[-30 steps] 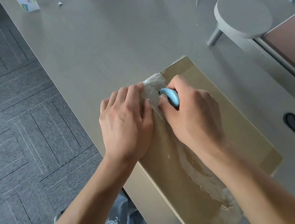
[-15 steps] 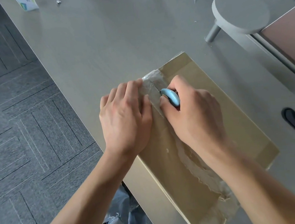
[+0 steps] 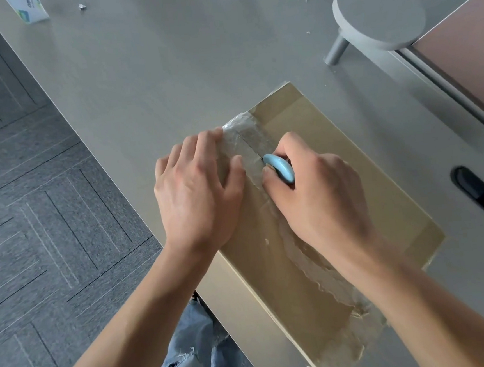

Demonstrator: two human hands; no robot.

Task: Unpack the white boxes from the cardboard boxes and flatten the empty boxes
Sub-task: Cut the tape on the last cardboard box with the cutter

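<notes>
A closed brown cardboard box (image 3: 348, 174) lies flat on the grey table (image 3: 183, 65), its top seam covered with clear tape (image 3: 245, 137). My left hand (image 3: 197, 193) lies flat on the box's left half, fingers straight, pressing it down beside the seam. My right hand (image 3: 318, 197) grips a small light-blue cutter (image 3: 280, 168), whose tip touches the taped seam a little short of the box's far end. Torn, wrinkled tape trails along the seam toward the near end. No white boxes are visible.
A round grey stool (image 3: 378, 10) stands at the back right, beside a pinkish panel (image 3: 469, 55). A small white-and-green carton (image 3: 28, 10) sits at the table's far left corner. A black slot (image 3: 481, 194) is at the right. Carpeted floor (image 3: 33, 219) lies left of the table edge.
The right hand with the cutter has drawn back along the seam toward me, leaving more of the far tape exposed. The left hand stays pressed on the box.
</notes>
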